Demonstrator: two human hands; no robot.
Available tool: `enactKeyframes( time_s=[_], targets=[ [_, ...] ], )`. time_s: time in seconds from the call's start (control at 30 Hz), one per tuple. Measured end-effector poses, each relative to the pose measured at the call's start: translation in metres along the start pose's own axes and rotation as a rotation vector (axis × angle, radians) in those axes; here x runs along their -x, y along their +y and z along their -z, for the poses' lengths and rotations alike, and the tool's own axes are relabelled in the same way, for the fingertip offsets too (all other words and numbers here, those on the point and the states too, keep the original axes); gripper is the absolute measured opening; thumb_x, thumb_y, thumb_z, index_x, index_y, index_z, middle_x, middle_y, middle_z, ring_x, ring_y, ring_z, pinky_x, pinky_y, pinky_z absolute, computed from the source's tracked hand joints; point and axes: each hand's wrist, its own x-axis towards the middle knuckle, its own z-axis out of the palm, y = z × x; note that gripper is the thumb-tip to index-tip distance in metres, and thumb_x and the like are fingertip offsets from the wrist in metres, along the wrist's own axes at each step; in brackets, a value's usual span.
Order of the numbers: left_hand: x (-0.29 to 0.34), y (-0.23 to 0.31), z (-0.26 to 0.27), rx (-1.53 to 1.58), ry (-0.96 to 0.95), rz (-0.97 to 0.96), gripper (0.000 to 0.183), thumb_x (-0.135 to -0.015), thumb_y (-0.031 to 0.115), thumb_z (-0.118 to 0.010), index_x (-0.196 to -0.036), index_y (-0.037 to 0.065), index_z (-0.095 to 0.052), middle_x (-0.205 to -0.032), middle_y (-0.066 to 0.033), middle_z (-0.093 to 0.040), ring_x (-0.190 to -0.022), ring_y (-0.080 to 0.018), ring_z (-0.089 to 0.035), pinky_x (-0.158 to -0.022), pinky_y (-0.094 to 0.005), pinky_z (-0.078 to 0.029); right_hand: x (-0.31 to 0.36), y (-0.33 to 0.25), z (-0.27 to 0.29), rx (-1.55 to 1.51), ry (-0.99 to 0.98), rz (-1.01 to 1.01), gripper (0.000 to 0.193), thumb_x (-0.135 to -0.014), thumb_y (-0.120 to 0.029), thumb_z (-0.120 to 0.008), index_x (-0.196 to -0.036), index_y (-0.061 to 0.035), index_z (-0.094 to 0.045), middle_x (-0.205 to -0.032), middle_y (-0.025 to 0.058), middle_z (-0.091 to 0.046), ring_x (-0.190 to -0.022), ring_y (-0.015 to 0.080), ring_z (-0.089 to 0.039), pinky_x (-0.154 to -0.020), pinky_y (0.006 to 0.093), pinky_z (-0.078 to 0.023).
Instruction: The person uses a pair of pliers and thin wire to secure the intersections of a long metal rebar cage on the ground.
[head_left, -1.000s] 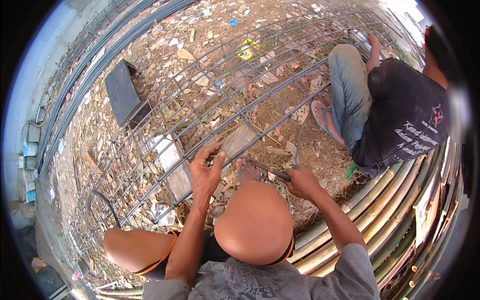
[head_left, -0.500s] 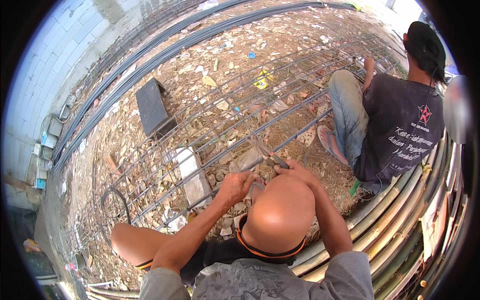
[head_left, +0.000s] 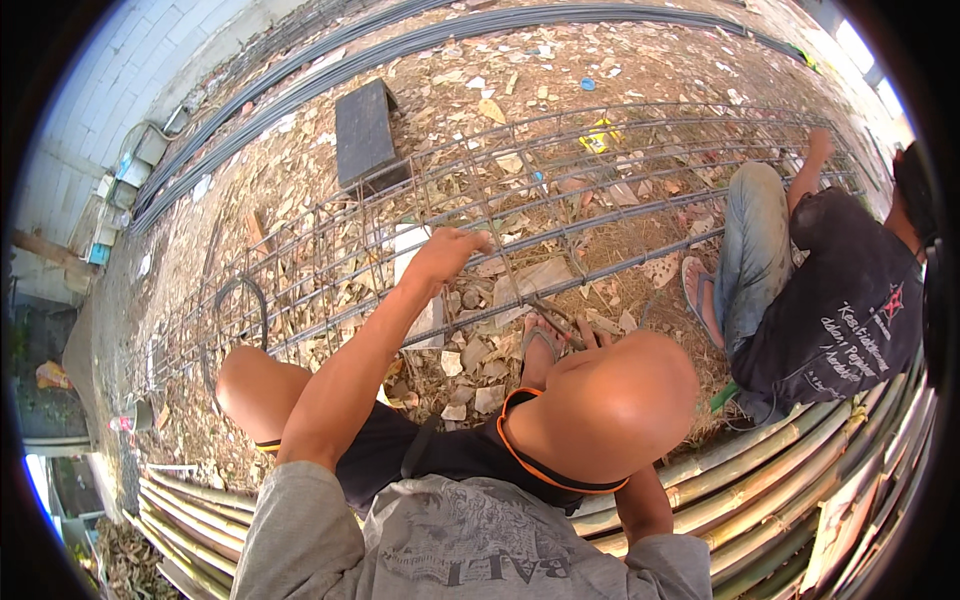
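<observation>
A long rebar cage [head_left: 610, 222] of lengthwise bars and square stirrups lies across the ground in front of me. My left hand [head_left: 447, 254] reaches out over its middle, fingers bent together at a bar near a stirrup; whatever they grip is hidden. Low beside my right knee, my right hand [head_left: 597, 336] is closed round the handles of a pair of pincers [head_left: 557, 318]. The pincers' head points at the cage's nearest bar. My knee covers most of this hand and its forearm.
A co-worker [head_left: 840, 290] in a dark shirt sits at right, one hand at the cage's far end. Bamboo poles [head_left: 740, 470] lie behind us. A black board [head_left: 365, 135], a pale block [head_left: 425, 320], a wire coil [head_left: 240, 300] and long rebar bundles [head_left: 420, 42] lie around.
My left hand has moved away from the right one, forward over the cage. My right hand and the pincers have dropped lower beside my knee. The view has shifted.
</observation>
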Motion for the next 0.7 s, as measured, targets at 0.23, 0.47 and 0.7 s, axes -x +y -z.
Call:
enactKeyframes(
  time_s=[0.23,0.47,0.7],
  targets=[
    [0.005,0.014,0.02,-0.35,0.358,-0.433,0.045,-0.098,0.04,-0.055,-0.096,0.002,-0.078,-0.075,-0.0198,-0.067,-0.068,-0.028,-0.064,-0.072,-0.0412,-0.051,-0.005,-0.002,-0.011,0.079,-0.02,0.087,0.037,-0.105,-0.035,-0.052,-0.122,-0.0033,-0.061,-0.097,0.0073,-0.066,-0.087,0.0187,-0.062,-0.08,0.0362,-0.05],
    [0.13,0.061,0.184,0.515,0.515,-0.485,0.03,-0.101,0.027,-0.062,-0.106,-0.001,-0.072,-0.069,-0.0002,-0.061,-0.054,-0.0102,-0.053,-0.051,-0.0264,-0.043,-0.061,0.012,0.007,0.206,0.057,0.206,0.04,-0.105,-0.036,-0.05,-0.127,-0.0034,-0.058,-0.102,0.0078,-0.066,-0.091,0.0195,-0.062,-0.084,0.0367,-0.049],
    [0.305,-0.111,0.354,0.458,1.487,-0.378,0.035,-0.098,0.031,-0.066,-0.11,-0.001,-0.07,-0.071,-0.0002,-0.059,-0.05,-0.0039,-0.042,-0.04,-0.0205,-0.03,-0.069,-0.003,-0.004,0.357,0.07,0.276,0.043,-0.106,-0.036,-0.047,-0.133,-0.0035,-0.055,-0.108,0.0082,-0.065,-0.096,0.0204,-0.061,-0.087,0.0371,-0.049]
  ],
)
